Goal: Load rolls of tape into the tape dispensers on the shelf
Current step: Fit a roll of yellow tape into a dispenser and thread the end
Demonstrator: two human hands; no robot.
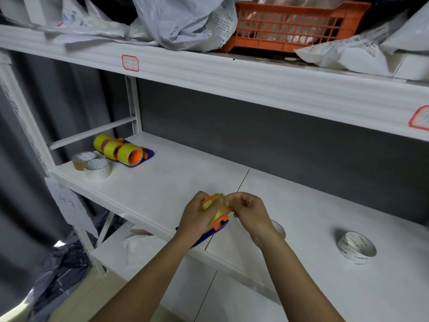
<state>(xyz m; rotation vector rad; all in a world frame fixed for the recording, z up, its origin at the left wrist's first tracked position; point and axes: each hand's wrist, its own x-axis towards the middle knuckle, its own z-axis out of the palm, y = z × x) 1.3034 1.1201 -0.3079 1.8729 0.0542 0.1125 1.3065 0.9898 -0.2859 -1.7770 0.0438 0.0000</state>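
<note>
My left hand (pixel 196 216) grips an orange and blue tape dispenser (pixel 219 223) with a yellow tape roll (pixel 214 205) on its wheel, above the front edge of the middle shelf (pixel 162 182). My right hand (pixel 249 211) pinches the loose end of that tape beside the roll. At the back left of the shelf lie dispensers loaded with yellow rolls (pixel 120 151). Two loose rolls (pixel 91 163) lie in front of them, one brownish and one whitish. A white roll (pixel 356 247) lies flat at the right. Another roll (pixel 278 228) peeks out behind my right wrist.
The upper shelf (pixel 255 75) overhangs the work area and carries an orange plastic crate (pixel 290 26) and several grey mailing bags (pixel 181 22). White uprights (pixel 133 103) stand at the left. A lower shelf (pixel 144 247) and dark bags (pixel 58 270) lie below left.
</note>
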